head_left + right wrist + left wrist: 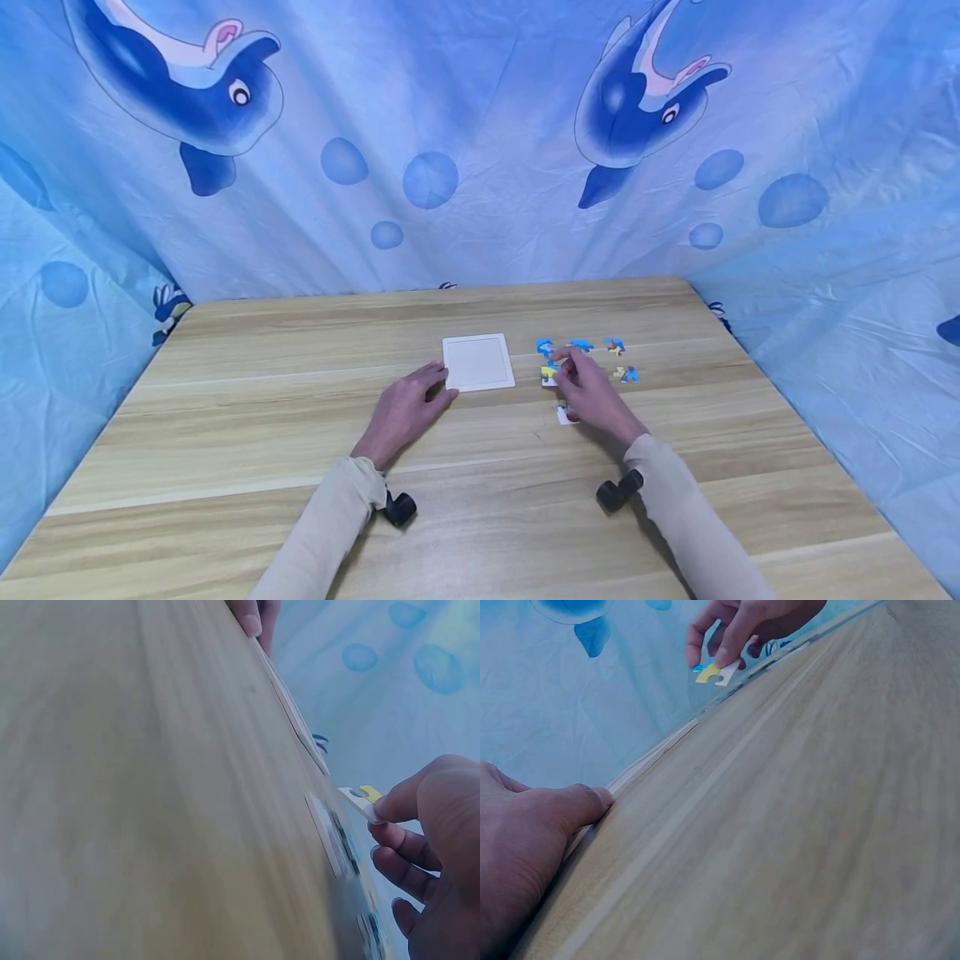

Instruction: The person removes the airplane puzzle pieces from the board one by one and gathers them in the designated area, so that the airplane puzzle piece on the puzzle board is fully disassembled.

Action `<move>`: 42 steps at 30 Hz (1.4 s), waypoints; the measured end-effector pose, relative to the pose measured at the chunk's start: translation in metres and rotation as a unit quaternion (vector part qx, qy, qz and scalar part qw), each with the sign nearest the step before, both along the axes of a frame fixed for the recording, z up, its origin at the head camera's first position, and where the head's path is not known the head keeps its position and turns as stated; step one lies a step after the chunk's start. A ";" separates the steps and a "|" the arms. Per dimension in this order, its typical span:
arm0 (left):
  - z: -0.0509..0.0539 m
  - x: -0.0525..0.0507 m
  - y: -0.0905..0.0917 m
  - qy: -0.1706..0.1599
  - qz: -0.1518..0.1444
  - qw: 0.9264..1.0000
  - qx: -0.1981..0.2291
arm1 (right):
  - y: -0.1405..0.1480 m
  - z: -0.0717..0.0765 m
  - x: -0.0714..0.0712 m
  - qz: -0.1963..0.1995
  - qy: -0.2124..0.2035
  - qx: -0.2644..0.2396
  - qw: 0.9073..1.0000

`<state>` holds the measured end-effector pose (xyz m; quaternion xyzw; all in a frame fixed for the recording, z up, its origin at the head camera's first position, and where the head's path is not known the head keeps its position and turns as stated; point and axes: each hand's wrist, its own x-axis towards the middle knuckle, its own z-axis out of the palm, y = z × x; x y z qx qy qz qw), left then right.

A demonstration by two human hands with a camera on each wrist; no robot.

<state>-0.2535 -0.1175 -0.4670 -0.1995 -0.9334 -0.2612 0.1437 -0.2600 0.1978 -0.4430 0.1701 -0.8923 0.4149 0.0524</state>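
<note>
A square white puzzle tray [477, 363] lies on the wooden table. My left hand [403, 414] holds it at its near left corner, with the thumb [589, 804] against the edge. To the right of the tray, my right hand [594, 398] pinches a jigsaw piece [711, 673] between thumb and fingers, just above the table. That piece [361, 801] is white and yellow with a touch of blue. Around the right hand lie loose pieces: a blue one [581, 344], a blue and red one [615, 345], and a white and red one [567, 415] on the near side.
More jigsaw pieces, one blue [543, 347] and one blue and yellow [628, 375], lie on the wooden table [300, 333]. A blue curtain [487, 100] with dolphins hangs behind the table and at both sides. Each wrist carries a small black camera [400, 509].
</note>
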 end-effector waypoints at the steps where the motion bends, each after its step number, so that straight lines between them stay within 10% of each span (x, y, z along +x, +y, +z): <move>1: 0.000 0.000 0.000 -0.001 0.000 1.000 0.000 | 0.002 0.000 0.001 -0.002 0.000 0.002 1.000; 42: -0.002 -0.001 0.000 -0.008 0.003 1.000 -0.002 | 0.093 0.000 0.037 -0.066 0.018 0.031 0.997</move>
